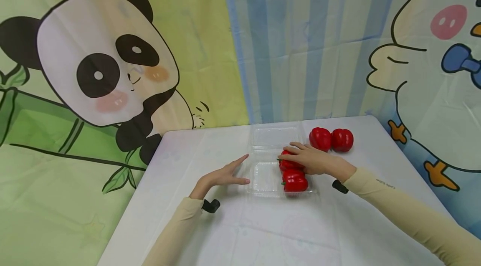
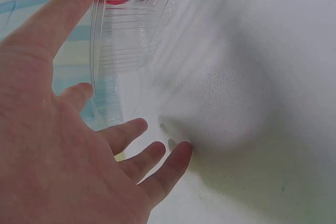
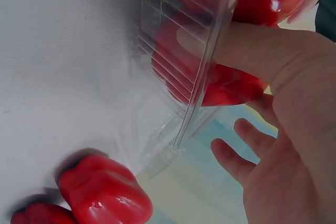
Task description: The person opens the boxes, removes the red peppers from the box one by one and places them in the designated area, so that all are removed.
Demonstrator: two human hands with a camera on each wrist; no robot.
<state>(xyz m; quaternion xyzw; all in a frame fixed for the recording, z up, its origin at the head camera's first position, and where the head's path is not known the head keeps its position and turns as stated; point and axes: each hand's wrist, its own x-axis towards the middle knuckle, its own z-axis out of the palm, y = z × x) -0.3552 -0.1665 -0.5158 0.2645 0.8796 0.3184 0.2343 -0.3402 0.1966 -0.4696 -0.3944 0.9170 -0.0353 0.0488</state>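
A clear plastic clamshell box [image 1: 264,178] lies opened on the table, its lid [image 1: 276,136] folded back toward the wall. Two red bell peppers sit in its right half: a front one [image 1: 294,181] and one behind it [image 1: 288,164]. My right hand [image 1: 317,161] holds that rear bell pepper, thumb down inside the wall and fingers over the top, as the right wrist view shows. Past the left side of the box, my left hand [image 1: 223,175] has its fingers spread, holding nothing. Its thumb [image 2: 73,3] reaches to the box's rim in the left wrist view.
Two more red bell peppers, one left [image 1: 320,139] and one right [image 1: 342,140], lie side by side behind my right hand. The white table [image 1: 278,232] ends at a printed cloth wall [image 1: 297,49] with a panda and a bird.
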